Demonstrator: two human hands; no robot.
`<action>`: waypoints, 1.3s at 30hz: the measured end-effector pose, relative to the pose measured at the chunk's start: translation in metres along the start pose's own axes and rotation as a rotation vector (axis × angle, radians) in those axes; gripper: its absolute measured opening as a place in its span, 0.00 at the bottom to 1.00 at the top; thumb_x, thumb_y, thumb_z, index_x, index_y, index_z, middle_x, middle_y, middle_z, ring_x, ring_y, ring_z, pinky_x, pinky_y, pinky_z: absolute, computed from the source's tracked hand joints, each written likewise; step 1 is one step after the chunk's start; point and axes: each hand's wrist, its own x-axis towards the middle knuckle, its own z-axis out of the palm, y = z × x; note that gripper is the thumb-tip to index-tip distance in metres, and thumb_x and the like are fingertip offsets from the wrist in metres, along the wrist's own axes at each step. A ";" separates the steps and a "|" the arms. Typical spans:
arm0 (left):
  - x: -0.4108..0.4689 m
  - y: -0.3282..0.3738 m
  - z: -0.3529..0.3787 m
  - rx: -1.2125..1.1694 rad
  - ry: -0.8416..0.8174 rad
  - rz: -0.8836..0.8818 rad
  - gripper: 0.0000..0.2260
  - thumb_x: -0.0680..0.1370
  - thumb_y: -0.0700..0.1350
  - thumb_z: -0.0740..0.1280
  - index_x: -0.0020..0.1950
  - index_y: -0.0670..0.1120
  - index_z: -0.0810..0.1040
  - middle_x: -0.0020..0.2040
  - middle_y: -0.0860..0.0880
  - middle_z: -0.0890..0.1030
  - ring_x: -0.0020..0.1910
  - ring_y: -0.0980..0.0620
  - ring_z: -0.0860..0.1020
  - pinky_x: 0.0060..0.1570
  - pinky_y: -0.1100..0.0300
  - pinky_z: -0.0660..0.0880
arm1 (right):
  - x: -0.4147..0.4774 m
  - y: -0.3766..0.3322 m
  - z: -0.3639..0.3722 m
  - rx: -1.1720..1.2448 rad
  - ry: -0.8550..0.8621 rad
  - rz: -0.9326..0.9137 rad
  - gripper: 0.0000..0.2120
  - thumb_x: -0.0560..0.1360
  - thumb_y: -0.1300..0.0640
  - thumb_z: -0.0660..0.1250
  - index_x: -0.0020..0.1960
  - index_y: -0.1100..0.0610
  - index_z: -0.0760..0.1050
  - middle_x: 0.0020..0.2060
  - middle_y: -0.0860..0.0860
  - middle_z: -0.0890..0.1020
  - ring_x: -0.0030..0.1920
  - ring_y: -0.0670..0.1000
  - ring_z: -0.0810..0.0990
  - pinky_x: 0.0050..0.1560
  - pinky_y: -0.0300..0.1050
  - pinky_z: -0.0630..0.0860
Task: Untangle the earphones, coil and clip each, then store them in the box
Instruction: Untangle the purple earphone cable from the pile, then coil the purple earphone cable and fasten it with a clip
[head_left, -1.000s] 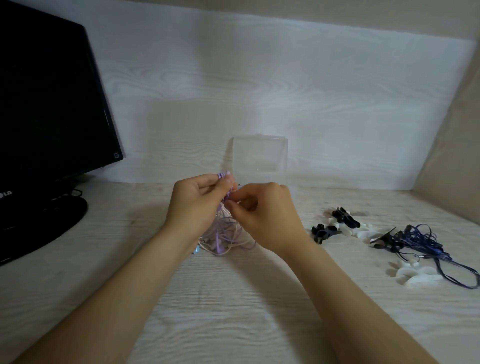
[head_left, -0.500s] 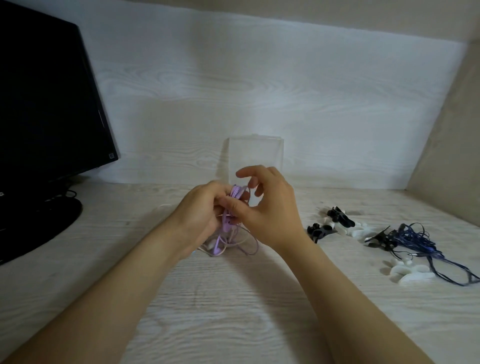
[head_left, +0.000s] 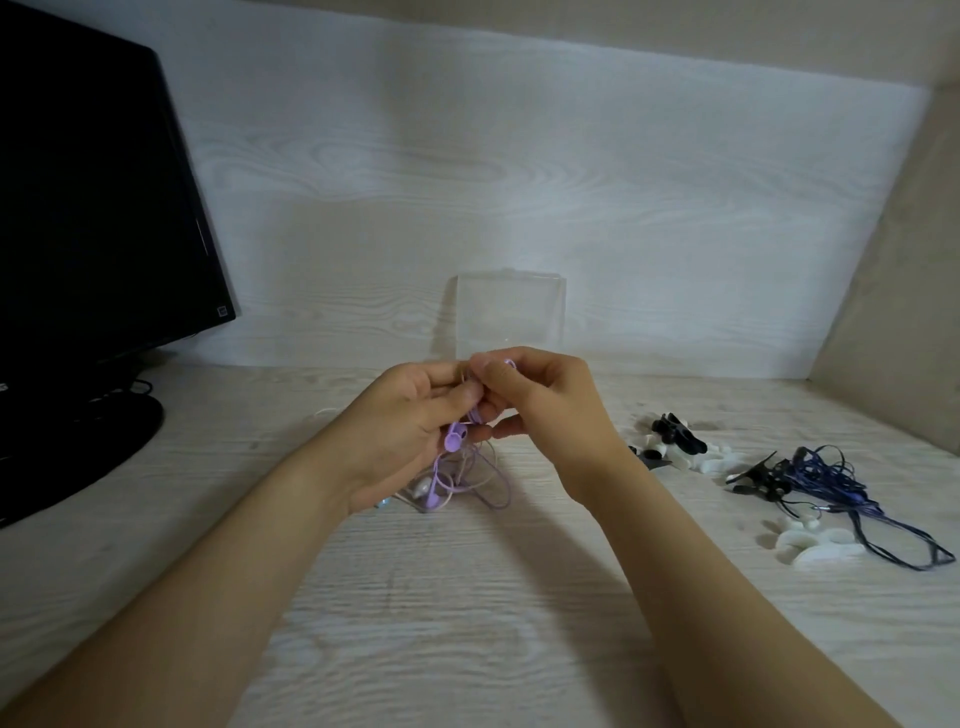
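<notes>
A: What's nearest to you?

B: I see my two bare forearms reaching in over the pale wood-grain worktop (head_left: 467, 623). My left hand (head_left: 400, 431) is curled round the purple earphones (head_left: 453, 470), fingers pressed together on the cord, with one purple bud sticking out under the thumb. My right hand (head_left: 545, 400) meets it fingertip to fingertip and pinches the same cord up near the top

A: And the rest of that cord?

B: It hangs down from both hands in loose loops that lie on the worktop just beneath them. A pale bud sits among the loops; I cannot tell whether it belongs to the purple set

A: Anything off to the side?

B: To my right, well apart from the hands, the dark blue earphones (head_left: 831, 483) lie in a tangle with a long loop trailing toward the edge. White clips (head_left: 815, 545) lie just in front of that tangle, and black clips (head_left: 675, 436) rest on more white ones a little nearer the middle

A: Farther back?

B: The clear box (head_left: 509, 317) stands upright against the back wall, right behind my hands. At far left is a black monitor (head_left: 93, 208) on its round stand
</notes>
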 end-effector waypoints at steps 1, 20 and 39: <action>0.000 0.001 -0.001 -0.010 0.014 -0.002 0.14 0.86 0.38 0.61 0.68 0.38 0.81 0.54 0.38 0.82 0.57 0.46 0.82 0.65 0.53 0.80 | 0.000 0.000 -0.003 0.005 -0.035 0.015 0.09 0.82 0.57 0.69 0.53 0.61 0.86 0.38 0.58 0.84 0.40 0.54 0.85 0.43 0.48 0.82; 0.005 -0.001 0.007 -0.179 0.172 -0.035 0.13 0.87 0.36 0.56 0.59 0.37 0.80 0.56 0.41 0.86 0.48 0.51 0.86 0.45 0.57 0.81 | 0.006 0.019 -0.014 0.048 -0.140 0.032 0.09 0.77 0.54 0.76 0.55 0.56 0.86 0.50 0.57 0.88 0.49 0.51 0.84 0.53 0.48 0.78; 0.007 -0.019 0.020 0.163 0.219 0.045 0.12 0.87 0.43 0.61 0.57 0.42 0.84 0.53 0.35 0.86 0.54 0.37 0.84 0.65 0.33 0.75 | -0.007 0.019 -0.031 -0.187 -0.039 -0.012 0.10 0.78 0.57 0.76 0.49 0.66 0.85 0.40 0.62 0.87 0.38 0.56 0.86 0.42 0.48 0.84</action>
